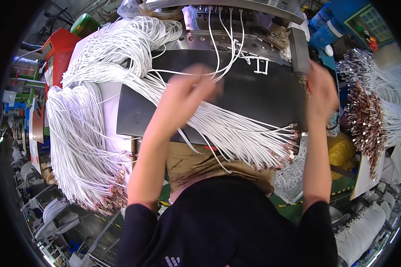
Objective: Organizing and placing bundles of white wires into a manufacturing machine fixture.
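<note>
Blurrily, left fingers [206, 88] near white cables [240, 133], right fingers [321, 82] by grey block [299, 50], openness unclear.

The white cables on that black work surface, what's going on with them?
The person's left hand, blurred, is near four white cables running down from a metal fixture; whether it grips any is unclear. The right hand, also blurred, is beside the grey block at the right of the black work surface. A fanned cable bundle lies across that surface, with brownish connectors at its end, and more cables are heaped at left.
</note>
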Demonstrator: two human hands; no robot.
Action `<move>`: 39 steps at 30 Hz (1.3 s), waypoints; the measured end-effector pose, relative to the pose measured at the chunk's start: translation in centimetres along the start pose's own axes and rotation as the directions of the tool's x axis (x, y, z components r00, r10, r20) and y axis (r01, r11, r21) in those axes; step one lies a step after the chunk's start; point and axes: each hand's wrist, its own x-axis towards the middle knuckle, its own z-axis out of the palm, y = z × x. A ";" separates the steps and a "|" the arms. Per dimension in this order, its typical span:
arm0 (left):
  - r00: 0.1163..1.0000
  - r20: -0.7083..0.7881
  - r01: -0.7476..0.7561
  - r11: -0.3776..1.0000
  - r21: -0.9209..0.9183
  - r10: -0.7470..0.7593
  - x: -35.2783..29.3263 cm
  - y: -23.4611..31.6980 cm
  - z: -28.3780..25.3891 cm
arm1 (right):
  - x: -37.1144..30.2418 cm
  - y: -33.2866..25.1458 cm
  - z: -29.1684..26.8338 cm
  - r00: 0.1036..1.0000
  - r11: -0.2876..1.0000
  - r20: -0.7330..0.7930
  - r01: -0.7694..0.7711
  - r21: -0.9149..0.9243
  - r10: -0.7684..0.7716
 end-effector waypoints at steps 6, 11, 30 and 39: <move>0.792 0.471 0.607 0.419 -0.675 -0.389 -18.3 -11.0 0.7 | -21.6 6.1 -10.9 0.948 0.860 0.042 -0.267 -0.436 0.316; 0.701 -0.306 0.192 0.584 -0.789 -0.644 -18.4 -14.8 1.2 | -31.1 6.2 -3.6 0.779 0.782 0.114 -0.623 0.022 0.617; 0.579 -0.389 0.292 0.628 -0.721 -0.717 -17.8 -15.2 1.4 | -36.1 21.4 -11.4 0.574 0.894 0.731 -0.003 -0.448 0.369; 0.502 -0.448 0.512 0.672 -0.535 -0.740 -17.8 -14.0 3.4 | -26.6 11.2 -10.3 0.552 0.832 0.623 -0.392 -0.392 0.554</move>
